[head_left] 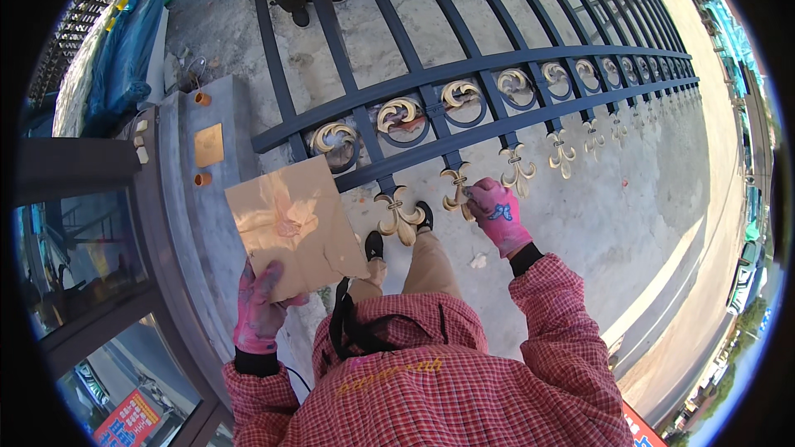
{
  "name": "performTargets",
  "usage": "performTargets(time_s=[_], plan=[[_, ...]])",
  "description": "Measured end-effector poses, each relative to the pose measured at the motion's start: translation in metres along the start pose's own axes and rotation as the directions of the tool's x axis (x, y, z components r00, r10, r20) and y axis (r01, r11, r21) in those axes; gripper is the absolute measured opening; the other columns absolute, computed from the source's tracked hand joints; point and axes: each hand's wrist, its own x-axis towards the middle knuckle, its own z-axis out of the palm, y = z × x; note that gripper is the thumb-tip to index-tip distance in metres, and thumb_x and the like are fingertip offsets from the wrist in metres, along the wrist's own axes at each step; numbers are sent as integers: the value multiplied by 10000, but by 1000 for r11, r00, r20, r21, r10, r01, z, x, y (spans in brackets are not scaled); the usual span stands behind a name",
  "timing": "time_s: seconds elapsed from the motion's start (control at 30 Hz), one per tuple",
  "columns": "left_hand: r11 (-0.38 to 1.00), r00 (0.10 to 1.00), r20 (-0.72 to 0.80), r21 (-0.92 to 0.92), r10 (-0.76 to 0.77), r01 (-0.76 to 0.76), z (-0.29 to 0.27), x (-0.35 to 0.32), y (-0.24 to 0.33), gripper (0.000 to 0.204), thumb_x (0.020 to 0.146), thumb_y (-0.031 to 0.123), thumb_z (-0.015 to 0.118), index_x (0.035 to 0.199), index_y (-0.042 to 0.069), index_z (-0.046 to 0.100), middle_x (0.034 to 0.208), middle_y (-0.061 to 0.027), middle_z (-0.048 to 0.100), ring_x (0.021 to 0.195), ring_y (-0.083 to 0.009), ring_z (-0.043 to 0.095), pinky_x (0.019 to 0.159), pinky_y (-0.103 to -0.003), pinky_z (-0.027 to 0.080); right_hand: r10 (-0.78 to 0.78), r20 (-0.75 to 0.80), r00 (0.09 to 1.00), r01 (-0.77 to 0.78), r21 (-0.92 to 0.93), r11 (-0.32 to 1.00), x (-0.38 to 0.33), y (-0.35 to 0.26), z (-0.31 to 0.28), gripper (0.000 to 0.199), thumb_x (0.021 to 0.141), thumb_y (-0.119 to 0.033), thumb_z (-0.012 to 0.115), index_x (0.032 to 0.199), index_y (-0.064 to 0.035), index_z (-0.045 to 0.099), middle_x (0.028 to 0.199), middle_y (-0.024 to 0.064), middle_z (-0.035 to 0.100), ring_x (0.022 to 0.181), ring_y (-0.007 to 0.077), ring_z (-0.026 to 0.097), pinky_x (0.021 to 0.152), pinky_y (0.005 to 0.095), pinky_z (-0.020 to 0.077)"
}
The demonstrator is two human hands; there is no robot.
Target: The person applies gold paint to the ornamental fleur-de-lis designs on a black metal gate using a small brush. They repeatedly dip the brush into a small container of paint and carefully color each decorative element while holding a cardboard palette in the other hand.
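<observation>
Two pink-gloved hands at work on a dark metal fence (464, 66) with gold trim. Right hand (495, 213) is up at the fence's lower rail, fingers closed on a gold finial (457, 190); whatever small tool may be inside the fist is hidden. Left hand (258, 308) is clamped on the bottom edge of a cardboard sheet (290, 228), thumb on top, sheet tilted and smeared with gold paint around its middle. Sheet sits well to the left of the finial, just beside the fence's left end.

More gold finials hang in a row under the lower rail; one (400, 215) is between sheet and right hand, another (517, 171) just right of the hand. Gold scrolls (398, 112) fill the rings between the two rails.

Person wears a red plaid shirt (414, 381), tan trousers, dark shoes, standing on concrete ground (629, 199). Grey stone pillar cap (217, 128) by the fence's left end carries a gold square (208, 146) and two small orange cups (202, 98). Blue tarp (128, 54) lies beyond it, at the far left.
</observation>
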Motion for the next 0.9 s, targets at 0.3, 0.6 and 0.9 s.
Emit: performTargets(time_s=[0.3, 0.6, 0.9], plan=[[1000, 1000, 8, 19, -17, 17, -4, -3, 1, 434, 847, 239, 605, 1213, 59, 456, 1027, -78, 590, 825, -198, 641, 536, -302, 567, 178, 11, 984, -177, -73, 982, -4, -3, 23, 193, 714, -141, 646, 907, -131, 650, 837, 71, 592, 773, 289, 594, 634, 396, 487], [999, 1000, 14, 27, -17, 17, -2, -6, -5, 463, 852, 244, 587, 1247, 60, 430, 1059, -80, 585, 837, -191, 639, 536, -289, 566, 433, -158, 888, -372, 310, 875, 15, 4, 18, 178, 704, -121, 670, 881, -119, 656, 845, 75, 592, 773, 279, 595, 638, 378, 481], [999, 1000, -7, 37, -2, 2, -6, -4, -5, 477, 833, 287, 618, 1212, 57, 440, 1049, -74, 572, 853, -191, 630, 556, -310, 568, 279, -94, 956, -264, 142, 954, 22, -4, 28, 212, 714, -112, 677, 919, -71, 646, 853, 117, 587, 785, 301, 597, 672, 391, 476]])
